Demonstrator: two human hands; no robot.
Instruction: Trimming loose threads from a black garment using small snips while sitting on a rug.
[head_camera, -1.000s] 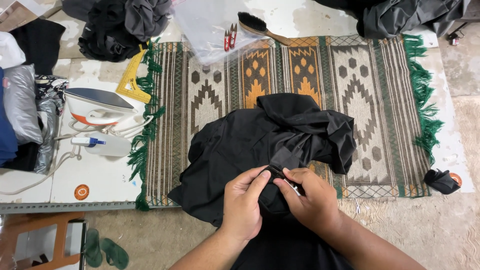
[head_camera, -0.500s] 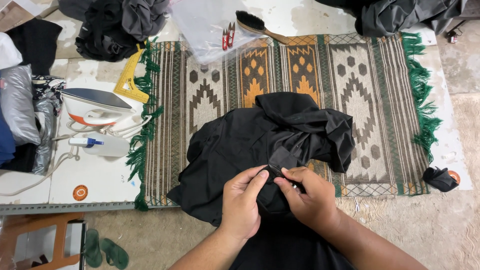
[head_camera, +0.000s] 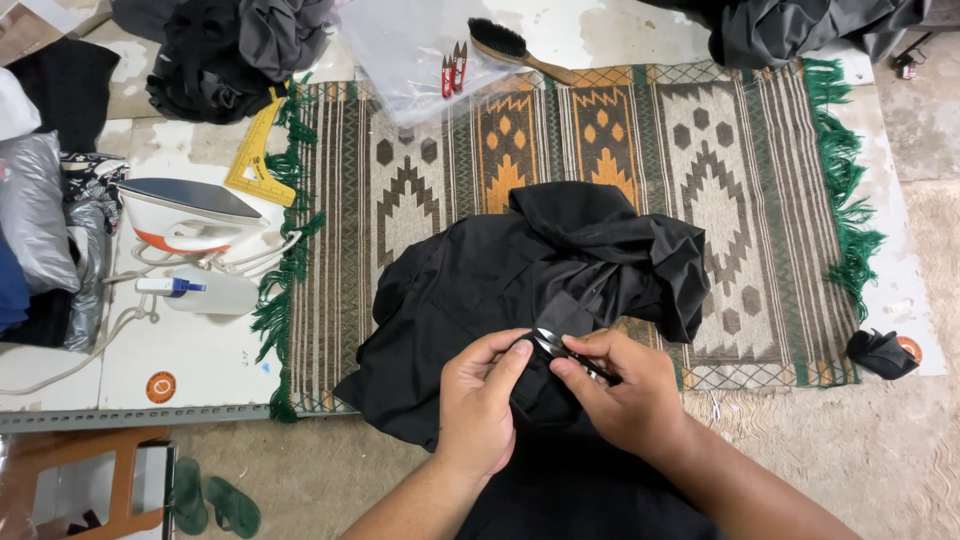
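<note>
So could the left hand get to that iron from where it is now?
Probably yes. The iron stands uncovered on the table, off to the left of the rug, with nothing between it and the left hand. But that hand is pinching the black garment, so it must let go first.

— How do the arms come in?

— Both forearms are bare and rise from the bottom edge, angling toward each other so the wrists draw close.

— And the left hand (head_camera: 480, 405)?

— Its back faces up, fingers curled inward, the thumb and forefinger stretched to the right and pinched together at their tips.

— The right hand (head_camera: 622, 388)?

— Also back up, knuckles bent, with its thumb and forefinger closed in a pinch that points left. The two pinches sit just beside each other, fingertips nearly touching.
</note>
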